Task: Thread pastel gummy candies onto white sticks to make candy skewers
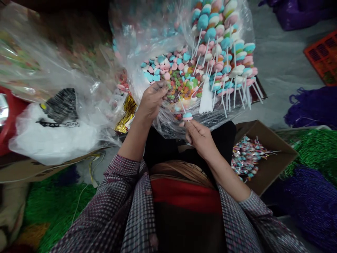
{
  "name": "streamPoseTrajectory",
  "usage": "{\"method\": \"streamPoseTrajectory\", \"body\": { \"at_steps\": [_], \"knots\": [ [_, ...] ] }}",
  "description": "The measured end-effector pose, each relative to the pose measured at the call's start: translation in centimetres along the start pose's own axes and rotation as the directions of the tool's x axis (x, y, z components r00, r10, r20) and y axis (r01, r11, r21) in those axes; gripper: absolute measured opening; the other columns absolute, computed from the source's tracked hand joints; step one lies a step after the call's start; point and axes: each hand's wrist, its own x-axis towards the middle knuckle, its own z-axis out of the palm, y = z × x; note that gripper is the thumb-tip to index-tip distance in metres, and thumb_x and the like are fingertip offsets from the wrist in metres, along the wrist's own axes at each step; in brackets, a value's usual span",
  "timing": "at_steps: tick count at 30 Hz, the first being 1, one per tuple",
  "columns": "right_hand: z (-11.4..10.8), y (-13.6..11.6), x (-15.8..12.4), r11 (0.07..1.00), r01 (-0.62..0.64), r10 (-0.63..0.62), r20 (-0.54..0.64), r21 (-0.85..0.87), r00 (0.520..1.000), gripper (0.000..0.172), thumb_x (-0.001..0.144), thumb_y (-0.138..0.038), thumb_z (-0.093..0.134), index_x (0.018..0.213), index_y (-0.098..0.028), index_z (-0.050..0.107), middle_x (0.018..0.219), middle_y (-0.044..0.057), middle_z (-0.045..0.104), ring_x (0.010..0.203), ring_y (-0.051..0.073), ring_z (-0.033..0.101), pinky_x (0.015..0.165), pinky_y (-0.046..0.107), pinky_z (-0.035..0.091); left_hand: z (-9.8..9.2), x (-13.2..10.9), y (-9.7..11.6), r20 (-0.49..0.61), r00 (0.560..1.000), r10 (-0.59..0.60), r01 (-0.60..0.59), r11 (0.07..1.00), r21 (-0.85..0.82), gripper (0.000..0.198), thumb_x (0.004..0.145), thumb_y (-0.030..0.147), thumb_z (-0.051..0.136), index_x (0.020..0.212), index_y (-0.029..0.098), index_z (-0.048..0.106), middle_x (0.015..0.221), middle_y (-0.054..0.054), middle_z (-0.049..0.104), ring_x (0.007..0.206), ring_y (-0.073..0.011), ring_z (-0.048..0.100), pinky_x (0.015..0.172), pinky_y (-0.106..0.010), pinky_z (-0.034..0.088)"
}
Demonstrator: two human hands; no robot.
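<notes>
My right hand [198, 135] pinches a candy on a stick; its disc-shaped blue, white and pink sweet [187, 116] sits at the fingertips, and the thin white stick [181, 103] points up and away. Over the loose sweets, my left hand [154, 98] has thumb and fingers pressed together at the edge of a heap of colourful gummy rings [181, 83]. Whatever those fingertips hold is hidden. Pink, blue and white candy discs [164, 63] lie behind the rings in clear plastic. A bundle of bare white sticks [206, 96] lies to the right.
Many finished candy skewers [226, 52] are piled at the back right. A cardboard box [273, 154] of wrapped candies stands at my right. On the left are a white plastic bag [58, 137] and gold foil [127, 114]. An orange crate [322, 58] lies far right.
</notes>
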Motion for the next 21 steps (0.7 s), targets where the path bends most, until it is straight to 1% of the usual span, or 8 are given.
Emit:
{"method": "streamPoseTrajectory", "body": {
  "at_steps": [3, 5, 9, 14, 18, 21],
  "knots": [
    [0.4, -0.2, 0.6, 1.000, 0.004, -0.005, 0.020, 0.004, 1.000, 0.051, 0.088, -0.071, 0.060, 0.087, -0.020, 0.067, 0.044, -0.010, 0.038, 0.039, 0.008, 0.033, 0.042, 0.023, 0.022, 0.4, -0.8, 0.1, 0.055, 0.995, -0.078, 0.084, 0.990, -0.117, 0.019, 0.085, 0.036, 0.078, 0.096, 0.022, 0.070, 0.092, -0.002, 0.072, 0.089, -0.0160, 0.071, 0.079, -0.029, 0.056],
    [0.4, -0.2, 0.7, 1.000, -0.004, 0.004, 0.029, -0.002, 1.000, 0.052, 0.088, -0.071, 0.059, 0.087, -0.020, 0.067, 0.044, -0.010, 0.039, 0.039, 0.008, 0.033, 0.042, 0.023, 0.023, 0.7, -1.2, 0.2, 0.106, 0.988, -0.114, 0.132, 0.973, -0.192, 0.017, 0.085, 0.032, 0.077, 0.096, 0.021, 0.070, 0.088, -0.001, 0.069, 0.085, -0.0144, 0.069, 0.080, -0.029, 0.055],
    [0.0, -0.2, 0.5, 0.999, -0.012, 0.013, 0.033, -0.051, 0.999, 0.052, 0.090, -0.070, 0.057, 0.089, -0.019, 0.067, 0.045, -0.010, 0.040, 0.039, 0.008, 0.034, 0.043, 0.023, 0.024, 1.1, -1.7, 0.1, 0.143, 0.981, -0.133, 0.166, 0.953, -0.254, 0.015, 0.085, 0.028, 0.076, 0.095, 0.020, 0.068, 0.085, 0.000, 0.067, 0.078, -0.0117, 0.067, 0.078, -0.027, 0.054],
    [-0.4, -0.1, 0.3, 0.996, 0.000, 0.004, 0.050, -0.084, 0.999, 0.054, 0.089, -0.071, 0.057, 0.089, -0.019, 0.068, 0.048, -0.009, 0.039, 0.040, 0.007, 0.035, 0.044, 0.023, 0.025, 1.2, -1.9, 0.0, 0.151, 0.979, -0.134, 0.167, 0.959, -0.231, 0.008, 0.088, 0.024, 0.071, 0.093, 0.020, 0.067, 0.082, 0.001, 0.069, 0.072, -0.0093, 0.066, 0.071, -0.024, 0.054],
    [-0.7, 0.1, 0.3, 0.995, 0.002, 0.003, 0.054, -0.103, 0.999, 0.054, 0.089, -0.071, 0.057, 0.090, -0.018, 0.069, 0.050, -0.009, 0.037, 0.042, 0.008, 0.035, 0.044, 0.023, 0.025, 1.3, -2.2, 0.6, 0.182, 0.974, -0.136, 0.168, 0.971, -0.172, 0.006, 0.089, 0.025, 0.071, 0.090, 0.020, 0.067, 0.079, 0.002, 0.069, 0.070, -0.0085, 0.065, 0.067, -0.021, 0.053],
    [-1.1, 0.0, 0.1, 0.990, 0.007, 0.002, 0.059, -0.138, 0.998, 0.053, 0.090, -0.070, 0.057, 0.090, -0.018, 0.070, 0.051, -0.008, 0.037, 0.043, 0.008, 0.035, 0.045, 0.023, 0.026, 1.4, -2.2, 1.1, 0.200, 0.969, -0.143, 0.175, 0.973, -0.152, 0.002, 0.089, 0.020, 0.070, 0.089, 0.019, 0.068, 0.077, 0.002, 0.069, 0.068, -0.0077, 0.064, 0.065, -0.020, 0.051]
  ]
}}
